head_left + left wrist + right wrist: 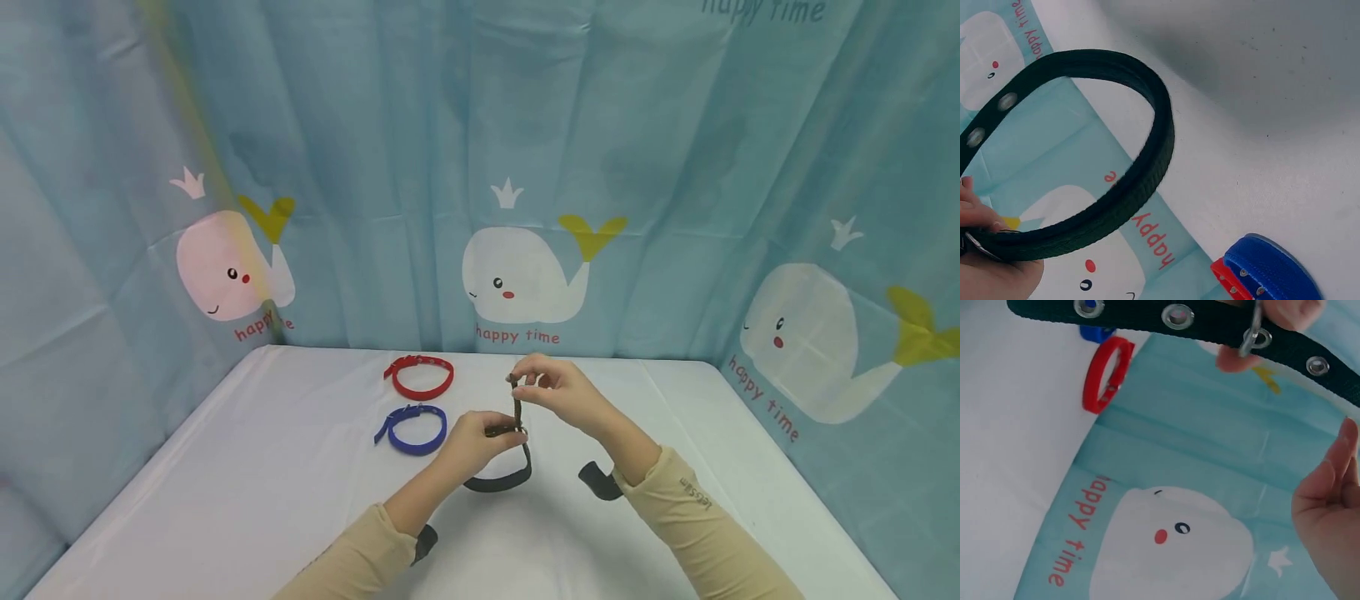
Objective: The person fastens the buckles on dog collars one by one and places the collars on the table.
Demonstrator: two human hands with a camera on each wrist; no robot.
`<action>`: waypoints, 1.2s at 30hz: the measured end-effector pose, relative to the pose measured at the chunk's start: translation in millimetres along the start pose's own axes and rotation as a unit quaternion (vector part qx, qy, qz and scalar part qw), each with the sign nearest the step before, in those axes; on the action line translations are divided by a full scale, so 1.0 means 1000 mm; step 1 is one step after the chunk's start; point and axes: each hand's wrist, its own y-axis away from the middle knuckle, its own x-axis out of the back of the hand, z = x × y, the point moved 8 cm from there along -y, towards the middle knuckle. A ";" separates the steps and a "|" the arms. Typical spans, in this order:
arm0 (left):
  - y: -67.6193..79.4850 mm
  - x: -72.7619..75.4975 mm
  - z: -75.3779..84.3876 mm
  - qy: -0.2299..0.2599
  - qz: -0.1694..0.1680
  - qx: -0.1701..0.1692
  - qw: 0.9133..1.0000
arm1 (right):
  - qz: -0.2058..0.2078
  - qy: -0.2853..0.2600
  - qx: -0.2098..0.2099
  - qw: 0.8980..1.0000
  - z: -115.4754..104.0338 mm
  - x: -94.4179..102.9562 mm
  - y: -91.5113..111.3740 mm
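A dark collar [501,482] with metal eyelets hangs in a loop above the white table. My left hand [480,442] holds it at the metal buckle [984,245], thumb and fingers on either side. Higher and to the right, my right hand [558,390] pinches a raised stretch of the strap [517,408] between thumb and fingertips. In the right wrist view the eyelet strap [1141,315] runs past the buckle's metal bar, with its rounded end at the left. The right hand [1329,500] shows at the right edge there.
A red collar [422,395] and a blue collar [417,448], both looped, lie on the white table [247,483] left of the hands. Behind the table hangs a light blue curtain [420,275] with whale prints. Dark wrist-worn pieces [600,481] show by both sleeves.
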 end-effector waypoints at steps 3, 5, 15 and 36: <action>0.000 0.000 0.000 0.000 0.004 -0.002 1.000 | 0.011 -0.045 -0.019 0.999 0.000 0.003 0.000; 0.000 0.001 0.001 -0.002 0.009 -0.004 1.000 | 0.014 -0.060 -0.020 0.998 0.000 0.003 0.001; 0.002 0.004 0.002 -0.010 0.022 -0.018 1.000 | 0.023 -0.041 -0.002 0.999 0.002 -0.003 0.004; 0.011 0.026 -0.020 0.064 0.098 0.046 0.992 | 0.149 -0.139 -0.029 0.979 0.017 0.022 0.014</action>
